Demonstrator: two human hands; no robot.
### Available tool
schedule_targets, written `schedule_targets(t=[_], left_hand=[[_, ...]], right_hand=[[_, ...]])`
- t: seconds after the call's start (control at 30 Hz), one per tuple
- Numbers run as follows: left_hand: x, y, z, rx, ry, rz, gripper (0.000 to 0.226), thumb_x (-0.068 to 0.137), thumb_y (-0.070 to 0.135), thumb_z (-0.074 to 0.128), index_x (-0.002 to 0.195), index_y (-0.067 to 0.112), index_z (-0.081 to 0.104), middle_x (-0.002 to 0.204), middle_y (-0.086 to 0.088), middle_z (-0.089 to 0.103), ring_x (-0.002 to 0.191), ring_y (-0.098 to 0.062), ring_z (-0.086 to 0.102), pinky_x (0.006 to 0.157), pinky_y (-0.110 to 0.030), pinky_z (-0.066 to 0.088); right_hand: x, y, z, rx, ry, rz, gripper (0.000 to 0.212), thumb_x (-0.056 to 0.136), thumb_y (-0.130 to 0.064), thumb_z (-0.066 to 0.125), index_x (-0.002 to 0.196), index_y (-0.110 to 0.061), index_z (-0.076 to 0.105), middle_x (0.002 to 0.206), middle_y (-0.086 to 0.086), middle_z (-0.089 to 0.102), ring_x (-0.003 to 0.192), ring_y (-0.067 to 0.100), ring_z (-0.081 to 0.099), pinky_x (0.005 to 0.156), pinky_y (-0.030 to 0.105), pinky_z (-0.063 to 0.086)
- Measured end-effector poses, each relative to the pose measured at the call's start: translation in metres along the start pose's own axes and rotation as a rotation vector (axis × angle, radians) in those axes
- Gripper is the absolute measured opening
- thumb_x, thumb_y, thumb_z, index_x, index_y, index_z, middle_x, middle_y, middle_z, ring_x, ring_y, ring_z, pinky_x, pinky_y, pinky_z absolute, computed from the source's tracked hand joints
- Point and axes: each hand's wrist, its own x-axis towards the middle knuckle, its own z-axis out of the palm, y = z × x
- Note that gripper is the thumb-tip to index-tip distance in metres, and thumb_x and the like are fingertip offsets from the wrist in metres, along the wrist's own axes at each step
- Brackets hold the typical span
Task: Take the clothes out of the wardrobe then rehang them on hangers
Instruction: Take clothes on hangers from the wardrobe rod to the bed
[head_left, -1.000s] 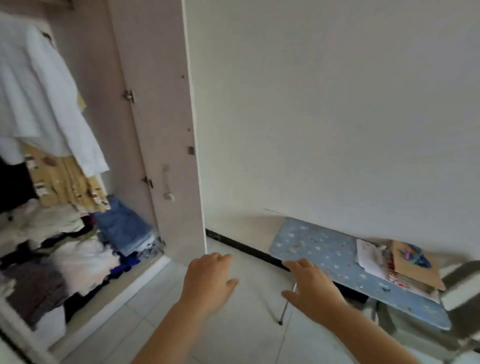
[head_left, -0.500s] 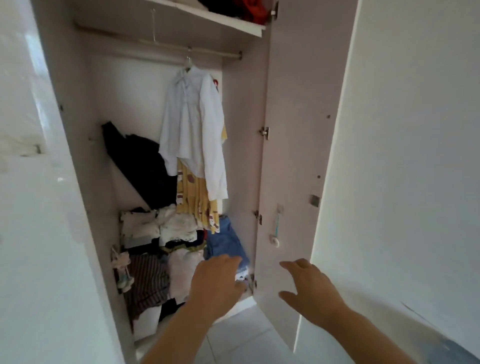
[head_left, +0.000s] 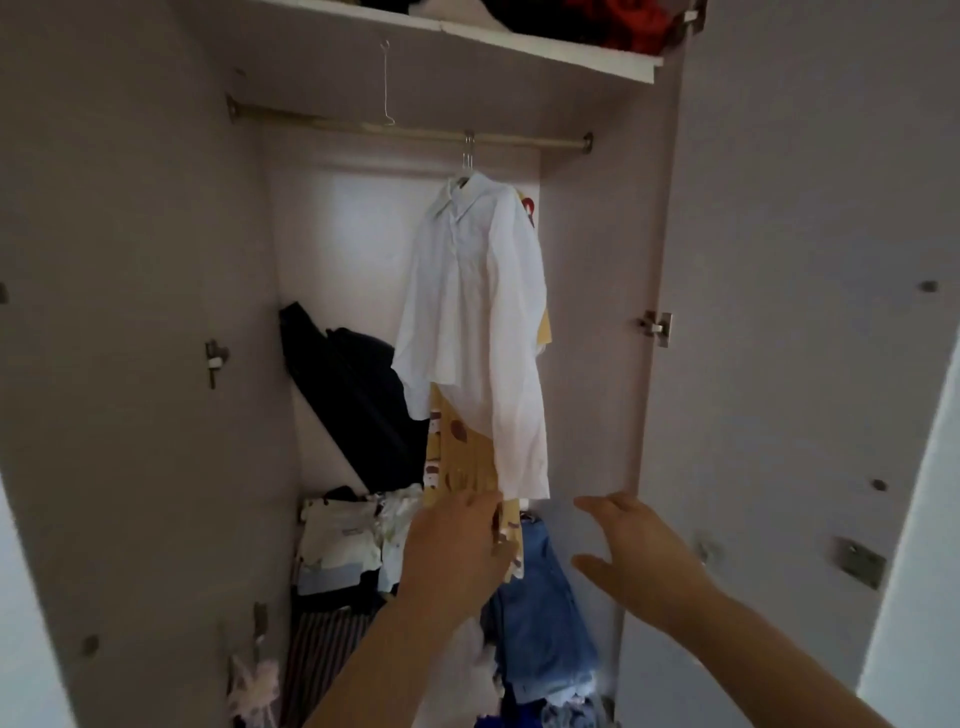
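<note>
Two bare hands are raised before an open wardrobe, both spread open and gripping nothing. Directly above them a white shirt is hung on a wire hanger from the rail, with a yellow patterned garment layered behind it. The left hand is seen at the yellow hem, whether touching it cannot be told; the right hand is held apart, just below and to the right of the shirt's cuff. Below and beyond the hands, blue jeans, pale folded clothes and a striped piece are piled on the wardrobe floor, and a dark garment is slumped above the left hand. The removal step is judged barely begun. It would be done best if the hanger hook were lifted clear of the rail while the shirt body is supported from beneath, so that neither layered garment is dragged off with the other.
</note>
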Motion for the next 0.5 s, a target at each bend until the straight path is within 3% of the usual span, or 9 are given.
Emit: schedule_targets(t=[0.17, 0.33, 0.5], left_hand=[[0.091, -0.042, 0.016, -0.019, 0.081, -0.006, 0.015, 0.089, 0.035, 0.048, 0.097, 0.024, 0.055, 0.100, 0.008, 0.057, 0.093, -0.012, 0.056, 0.077, -0.026, 0.046], [0.163, -0.072, 0.027, -0.067, 0.126, -0.016, 0.024, 0.092, 0.034, 0.050, 0.110, 0.023, 0.061, 0.109, 0.006, 0.059, 0.098, -0.011, 0.055, 0.088, -0.031, 0.046], [0.234, -0.105, 0.035, 0.031, 0.191, -0.067, 0.028, 0.090, 0.029, 0.051, 0.115, 0.021, 0.059, 0.108, 0.003, 0.060, 0.096, -0.014, 0.055, 0.087, -0.032, 0.046]], right_hand=[[0.098, 0.009, 0.002, 0.025, 0.063, -0.039, 0.059, 0.092, -0.038, 0.054, 0.143, -0.027, 0.029, 0.138, -0.003, 0.040, 0.122, 0.011, 0.044, 0.098, 0.017, 0.034], [0.191, 0.014, 0.004, 0.076, 0.120, -0.099, 0.056, 0.093, -0.036, 0.053, 0.143, -0.027, 0.029, 0.137, -0.004, 0.041, 0.121, 0.011, 0.043, 0.100, 0.017, 0.033], [0.288, 0.021, 0.011, 0.080, 0.191, -0.215, 0.056, 0.092, -0.035, 0.054, 0.143, -0.028, 0.031, 0.139, -0.005, 0.040, 0.123, 0.013, 0.044, 0.102, 0.022, 0.036]])
